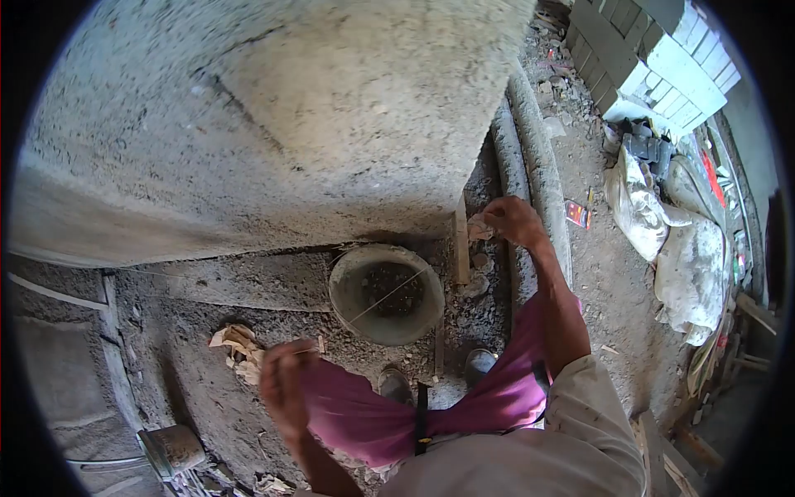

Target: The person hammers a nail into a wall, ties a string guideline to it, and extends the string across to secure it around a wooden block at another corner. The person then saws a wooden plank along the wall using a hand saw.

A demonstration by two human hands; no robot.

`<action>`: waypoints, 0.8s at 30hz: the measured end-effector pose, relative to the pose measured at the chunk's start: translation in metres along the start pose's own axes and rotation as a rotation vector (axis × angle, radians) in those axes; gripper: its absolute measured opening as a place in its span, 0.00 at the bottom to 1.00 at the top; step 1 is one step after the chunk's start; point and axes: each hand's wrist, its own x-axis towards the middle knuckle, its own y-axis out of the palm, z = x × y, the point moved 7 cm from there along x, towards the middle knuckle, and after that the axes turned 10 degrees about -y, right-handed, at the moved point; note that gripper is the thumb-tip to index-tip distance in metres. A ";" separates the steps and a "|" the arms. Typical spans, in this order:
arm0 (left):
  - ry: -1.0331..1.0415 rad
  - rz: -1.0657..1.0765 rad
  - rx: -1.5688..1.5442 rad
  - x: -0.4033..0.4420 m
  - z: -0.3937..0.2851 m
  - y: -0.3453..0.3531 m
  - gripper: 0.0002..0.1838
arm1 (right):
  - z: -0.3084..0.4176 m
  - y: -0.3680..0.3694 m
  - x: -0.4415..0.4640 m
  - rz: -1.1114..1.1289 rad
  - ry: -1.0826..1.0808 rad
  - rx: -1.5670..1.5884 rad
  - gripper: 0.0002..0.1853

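A thin pale string [387, 296] crosses above the round bucket [341, 291] in a straight slanting line. Its two ends line up with my hands, though the stretches close to the fingers are hard to make out. My left hand [286, 388] is closed in a pinch at the lower left, in front of my trouser leg and beside crumpled brown paper [238, 348]. Farther forward, my right hand [513, 220] is also pinched, close to an upright wooden strip [461, 244] and a pale crumpled scrap [479, 228]. Dark, lumpy material lies inside the bucket.
A large rough concrete block [331, 108] stands ahead, its lower edge just behind the bucket. Long pipe-like lengths [542, 166] run along the right. White sacks [687, 273] and stacked pale blocks [662, 66] stand farther right. A small container [175, 447] sits lower left.
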 end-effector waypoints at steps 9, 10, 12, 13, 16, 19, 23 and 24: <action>0.057 -0.178 0.005 -0.036 -0.005 -0.096 0.09 | 0.089 0.030 -0.056 -0.228 0.000 0.464 0.08; 0.074 -0.046 0.003 -0.046 0.004 -0.077 0.08 | 0.117 0.037 -0.073 -0.241 -0.042 0.654 0.07; -0.121 0.319 -0.251 -0.053 0.014 -0.011 0.13 | 0.189 0.062 -0.094 -0.076 -0.463 0.485 0.05; -0.051 0.435 -0.211 -0.054 0.009 0.024 0.13 | 0.218 0.079 -0.103 -0.031 -0.587 0.436 0.04; -0.005 0.623 -0.256 -0.047 -0.018 0.058 0.11 | 0.219 0.125 -0.125 0.191 -0.580 0.340 0.05; -0.038 0.491 -0.657 -0.035 -0.010 0.024 0.08 | 0.181 0.131 -0.138 0.376 -0.407 0.211 0.07; -0.042 0.240 -0.906 0.009 0.022 -0.068 0.19 | 0.121 0.083 -0.149 0.350 0.079 0.003 0.09; -0.052 0.222 -0.909 0.012 0.029 -0.088 0.19 | 0.109 0.069 -0.155 0.257 0.076 0.015 0.09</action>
